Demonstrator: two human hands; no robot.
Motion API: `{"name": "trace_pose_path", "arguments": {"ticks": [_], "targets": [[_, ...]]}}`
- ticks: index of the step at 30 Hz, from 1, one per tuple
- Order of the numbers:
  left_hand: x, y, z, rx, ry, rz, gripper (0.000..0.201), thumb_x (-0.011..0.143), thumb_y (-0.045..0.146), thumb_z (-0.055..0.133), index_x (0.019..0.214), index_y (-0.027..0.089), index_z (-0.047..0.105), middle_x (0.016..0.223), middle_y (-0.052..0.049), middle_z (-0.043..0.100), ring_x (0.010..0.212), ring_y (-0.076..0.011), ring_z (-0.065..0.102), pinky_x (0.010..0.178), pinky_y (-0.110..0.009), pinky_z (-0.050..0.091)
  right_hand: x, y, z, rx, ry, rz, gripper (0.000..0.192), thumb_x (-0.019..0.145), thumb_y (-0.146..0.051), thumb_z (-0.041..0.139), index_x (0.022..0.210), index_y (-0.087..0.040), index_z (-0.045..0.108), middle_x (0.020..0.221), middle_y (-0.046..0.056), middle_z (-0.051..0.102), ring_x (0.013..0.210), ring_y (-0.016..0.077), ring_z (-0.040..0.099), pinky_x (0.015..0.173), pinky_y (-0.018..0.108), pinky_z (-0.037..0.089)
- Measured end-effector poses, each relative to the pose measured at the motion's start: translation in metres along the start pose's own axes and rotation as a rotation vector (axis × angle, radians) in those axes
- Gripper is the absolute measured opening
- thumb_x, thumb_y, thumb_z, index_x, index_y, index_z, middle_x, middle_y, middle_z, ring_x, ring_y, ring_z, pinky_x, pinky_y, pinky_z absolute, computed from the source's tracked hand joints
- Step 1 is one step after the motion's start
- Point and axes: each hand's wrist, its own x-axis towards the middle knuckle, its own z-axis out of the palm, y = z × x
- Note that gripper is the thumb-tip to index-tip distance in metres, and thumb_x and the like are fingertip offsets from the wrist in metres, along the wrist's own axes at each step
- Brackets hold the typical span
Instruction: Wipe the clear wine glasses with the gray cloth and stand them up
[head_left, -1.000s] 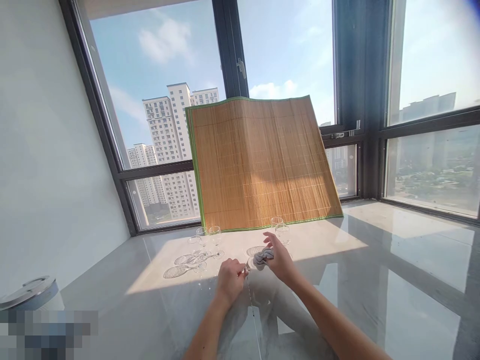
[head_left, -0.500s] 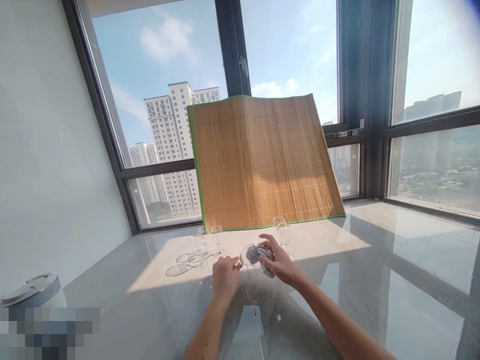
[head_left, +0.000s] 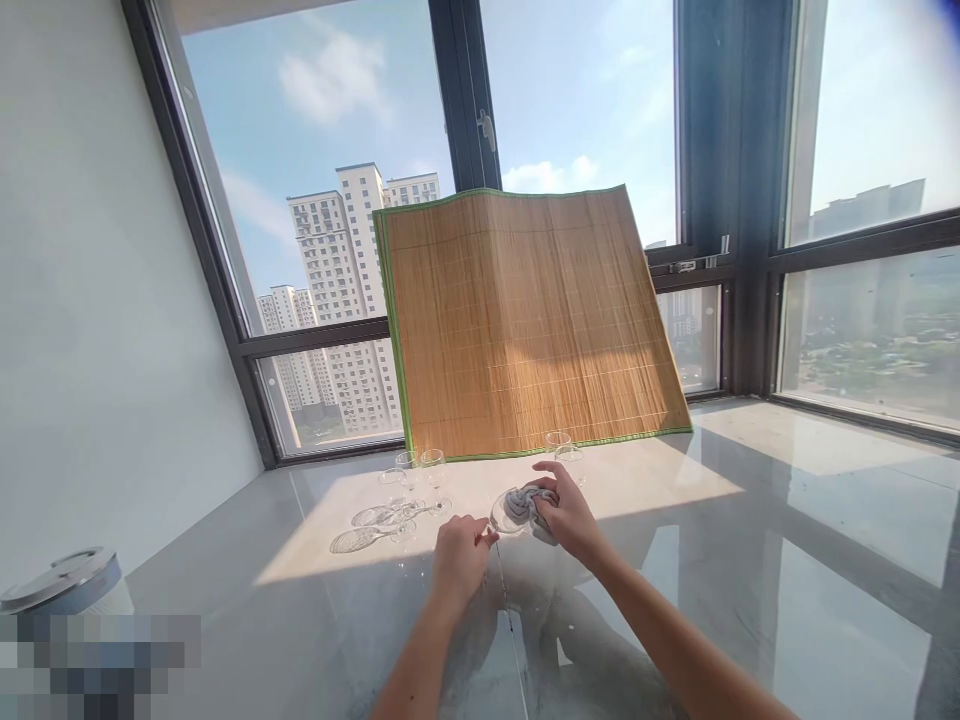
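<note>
My left hand (head_left: 461, 552) is closed, its fingertips pinching the edge of a clear glass (head_left: 498, 516) tilted on its side; only a round part of the glass shows. In my right hand (head_left: 571, 512) is a bunched grey cloth (head_left: 525, 503), pressed against the glass. The index finger of this hand is raised away from the cloth. Just beyond it stand two clear glasses, one a stemmed glass (head_left: 570, 455), partly hidden by the hand. Left of my hands, several stemmed glasses (head_left: 433, 460) are grouped upright in the sunlight, casting shadows.
A bamboo mat (head_left: 525, 330) with green edging leans against the window behind the glasses. The glossy tiled ledge (head_left: 315, 640) runs up to the window frames. A lidded bin-like container (head_left: 67, 580) stands at lower left, partly covered by a pixelated patch.
Both hands have shifted slightly to the right, carrying the glass and cloth along. The cloth stays against the glass. The standing glasses and mat have not moved.
</note>
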Motion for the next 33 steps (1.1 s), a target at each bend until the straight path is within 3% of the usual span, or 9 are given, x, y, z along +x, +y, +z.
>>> {"name": "trace_pose_path", "arguments": {"ticks": [4,8,10,15,21,27,31,33], "targets": [[0.002,0.001,0.004,-0.271,-0.03,-0.019,0.031,0.082,0.031,0.056,0.055,0.017,0.055,0.058,0.002,0.044,0.064,-0.0127,0.04,0.061,-0.025,0.023,0.004,0.002,-0.007,-0.06,0.066,-0.045,0.038,0.075,-0.021,0.051,0.112,-0.022,0.044,0.088,0.003,0.066,0.076,0.0173,0.063,0.073,0.032,0.048],[0.003,0.003,0.008,-0.719,-0.156,-0.168,0.042,0.081,0.049,0.057,0.056,0.016,0.052,0.054,0.006,0.032,0.056,-0.009,0.029,0.056,-0.025,0.02,0.005,-0.001,-0.01,-0.019,0.141,-0.075,0.033,0.077,-0.024,0.051,0.11,-0.022,0.043,0.087,0.004,0.065,0.075,0.0172,0.062,0.069,0.03,0.048],[0.002,0.004,0.009,-0.842,-0.158,-0.242,0.047,0.076,0.059,0.059,0.057,0.016,0.053,0.054,0.007,0.03,0.055,-0.0084,0.027,0.055,-0.024,0.02,0.005,-0.003,-0.009,-0.005,0.202,-0.082,0.032,0.078,-0.026,0.051,0.109,-0.022,0.043,0.086,0.003,0.065,0.074,0.0174,0.062,0.068,0.03,0.048],[-0.001,0.01,0.009,-1.013,-0.124,-0.395,0.05,0.069,0.065,0.067,0.071,0.015,0.066,0.061,0.003,0.044,0.062,-0.0105,0.04,0.058,-0.023,0.028,0.003,-0.002,-0.006,0.003,0.285,-0.083,0.031,0.08,-0.03,0.053,0.109,-0.022,0.044,0.088,0.004,0.065,0.071,0.0176,0.062,0.066,0.031,0.048],[-0.003,0.013,0.01,-1.469,-0.076,-0.481,0.043,0.068,0.056,0.075,0.074,0.014,0.066,0.074,-0.001,0.053,0.068,-0.0102,0.048,0.072,-0.026,0.043,0.001,0.001,-0.001,0.007,0.359,-0.081,0.03,0.08,-0.029,0.053,0.108,-0.022,0.045,0.09,0.005,0.065,0.079,0.0189,0.063,0.074,0.033,0.049],[0.003,0.004,0.01,-1.427,0.16,-0.55,0.046,0.06,0.056,0.08,0.078,0.016,0.069,0.078,0.001,0.056,0.07,-0.0092,0.047,0.069,-0.023,0.038,-0.013,0.012,0.028,0.034,0.11,0.042,0.033,0.076,-0.026,0.052,0.108,-0.022,0.045,0.082,0.001,0.062,0.07,0.0171,0.061,0.064,0.029,0.046],[0.005,-0.003,0.012,-1.419,0.185,-0.58,0.05,0.054,0.057,0.082,0.078,0.016,0.069,0.071,0.002,0.056,0.067,-0.0101,0.047,0.065,-0.024,0.036,-0.019,0.012,0.037,0.076,-0.076,0.149,0.035,0.07,-0.022,0.053,0.105,-0.022,0.046,0.077,-0.002,0.059,0.063,0.0151,0.057,0.057,0.026,0.042],[0.006,-0.005,0.012,-1.42,0.212,-0.611,0.051,0.052,0.058,0.083,0.077,0.016,0.069,0.066,0.003,0.052,0.064,-0.0089,0.044,0.063,-0.024,0.034,-0.018,0.01,0.034,0.042,-0.107,0.184,0.036,0.069,-0.02,0.053,0.104,-0.023,0.046,0.073,-0.003,0.057,0.06,0.0143,0.055,0.054,0.025,0.039]]}}
